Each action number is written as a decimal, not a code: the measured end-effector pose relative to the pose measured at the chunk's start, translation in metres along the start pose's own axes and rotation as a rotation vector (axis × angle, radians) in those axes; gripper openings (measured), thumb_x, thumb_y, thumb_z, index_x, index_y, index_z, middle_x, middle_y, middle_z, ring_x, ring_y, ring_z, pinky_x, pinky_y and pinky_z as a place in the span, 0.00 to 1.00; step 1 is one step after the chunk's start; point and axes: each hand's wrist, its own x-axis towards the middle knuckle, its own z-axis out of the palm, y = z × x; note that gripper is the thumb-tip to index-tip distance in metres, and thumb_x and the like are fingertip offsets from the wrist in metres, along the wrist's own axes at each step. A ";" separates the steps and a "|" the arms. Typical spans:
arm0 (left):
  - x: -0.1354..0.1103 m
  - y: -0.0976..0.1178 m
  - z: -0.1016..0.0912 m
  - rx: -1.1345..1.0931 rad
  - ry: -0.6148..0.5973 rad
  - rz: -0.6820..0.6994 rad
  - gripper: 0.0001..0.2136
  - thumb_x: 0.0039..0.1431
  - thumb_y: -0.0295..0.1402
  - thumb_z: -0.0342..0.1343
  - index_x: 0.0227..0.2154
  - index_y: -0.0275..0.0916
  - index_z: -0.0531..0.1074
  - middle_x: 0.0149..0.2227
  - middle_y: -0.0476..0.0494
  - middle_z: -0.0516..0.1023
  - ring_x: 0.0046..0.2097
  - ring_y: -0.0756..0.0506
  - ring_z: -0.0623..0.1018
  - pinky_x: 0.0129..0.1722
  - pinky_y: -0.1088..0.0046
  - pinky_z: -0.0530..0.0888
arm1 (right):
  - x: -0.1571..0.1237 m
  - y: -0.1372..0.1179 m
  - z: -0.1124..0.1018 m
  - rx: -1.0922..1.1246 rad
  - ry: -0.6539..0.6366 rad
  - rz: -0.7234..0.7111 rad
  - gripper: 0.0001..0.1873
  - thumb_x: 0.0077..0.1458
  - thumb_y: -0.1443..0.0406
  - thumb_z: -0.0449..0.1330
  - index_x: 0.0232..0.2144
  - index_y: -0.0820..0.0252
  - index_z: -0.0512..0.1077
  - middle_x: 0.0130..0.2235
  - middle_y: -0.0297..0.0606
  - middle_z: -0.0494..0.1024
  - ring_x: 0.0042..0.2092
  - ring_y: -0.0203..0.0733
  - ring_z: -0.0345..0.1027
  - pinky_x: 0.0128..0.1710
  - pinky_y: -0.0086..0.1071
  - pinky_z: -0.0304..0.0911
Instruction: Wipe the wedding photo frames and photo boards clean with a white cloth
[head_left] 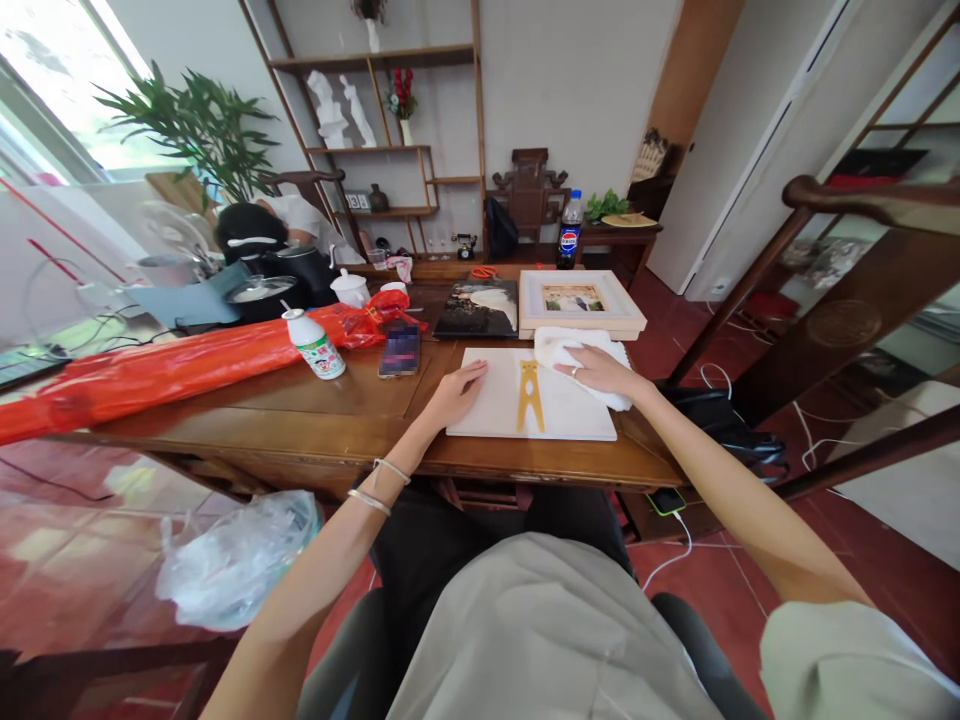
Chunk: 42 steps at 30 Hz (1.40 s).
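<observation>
A white picture frame lies face down [495,405] near the front edge of the wooden table [330,430], with a tan stand [529,396] on its back. My left hand [455,390] rests flat on the frame's left edge, fingers stretched out. My right hand [598,369] presses down on a white cloth [559,345] at the frame's upper right corner, fingers laid over it. A second white frame [579,303] with a photo lies face up just behind. A dark photo print [478,308] sits to its left.
A phone [400,350], a white bottle [316,344] and a long red plastic roll [157,372] lie to the left. A cola bottle [570,229] stands at the back. A person sits at the far left end. A plastic bag [240,555] lies on the floor.
</observation>
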 end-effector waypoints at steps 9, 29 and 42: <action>0.001 -0.002 0.003 0.004 0.018 -0.008 0.19 0.60 0.33 0.45 0.51 0.34 0.71 0.57 0.41 0.69 0.60 0.44 0.67 0.63 0.65 0.59 | -0.065 -0.020 -0.028 0.117 -0.140 -0.069 0.26 0.57 0.48 0.50 0.49 0.55 0.72 0.50 0.42 0.76 0.53 0.57 0.66 0.55 0.46 0.58; 0.000 -0.001 0.001 0.008 0.016 -0.005 0.19 0.60 0.33 0.45 0.50 0.36 0.71 0.57 0.43 0.69 0.60 0.44 0.67 0.62 0.64 0.60 | -0.023 -0.008 -0.003 -0.113 -0.060 -0.066 0.21 0.60 0.56 0.47 0.48 0.59 0.70 0.53 0.48 0.72 0.55 0.59 0.63 0.52 0.49 0.59; 0.000 -0.001 0.002 0.016 0.005 -0.006 0.19 0.61 0.34 0.44 0.51 0.36 0.71 0.58 0.44 0.68 0.60 0.44 0.66 0.63 0.64 0.59 | -0.075 -0.057 -0.015 -0.153 -0.114 -0.153 0.18 0.55 0.69 0.50 0.46 0.59 0.71 0.46 0.47 0.76 0.49 0.53 0.69 0.45 0.42 0.64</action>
